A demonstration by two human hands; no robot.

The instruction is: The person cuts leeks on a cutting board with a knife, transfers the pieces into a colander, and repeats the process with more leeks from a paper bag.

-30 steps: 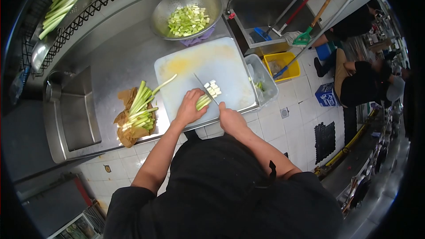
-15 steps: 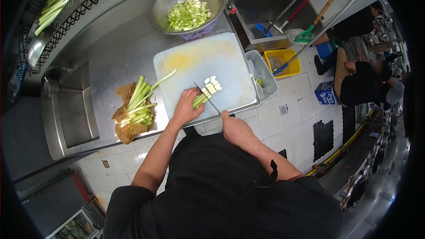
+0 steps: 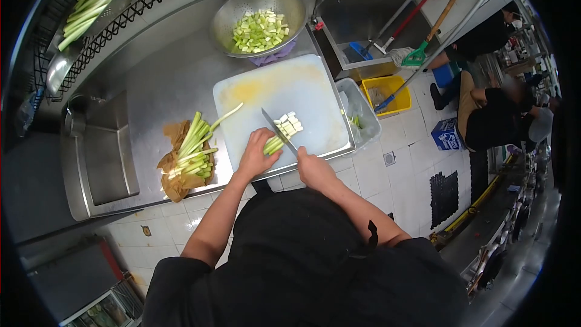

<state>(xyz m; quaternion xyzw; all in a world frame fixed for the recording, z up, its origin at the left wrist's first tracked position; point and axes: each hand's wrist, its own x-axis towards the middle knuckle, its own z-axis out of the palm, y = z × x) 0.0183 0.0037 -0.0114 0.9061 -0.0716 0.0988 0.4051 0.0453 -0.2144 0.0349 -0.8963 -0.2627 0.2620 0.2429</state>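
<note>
Two hands: both on cutting board.
L hand: pressed on green stalks, near board's front edge.
R hand: gripping knife, blade betw stalks & cut pcs.

The person fills the lower middle of the frame in a plain black short-sleeved top of soft, matte cloth, with no print or lettering to be seen. Both sleeves end above the elbow, so the forearms are bare, and no glove, watch or ring shows on the left hand or the right hand. A small black loop or strap stands out from the cloth at the lower right.
</note>
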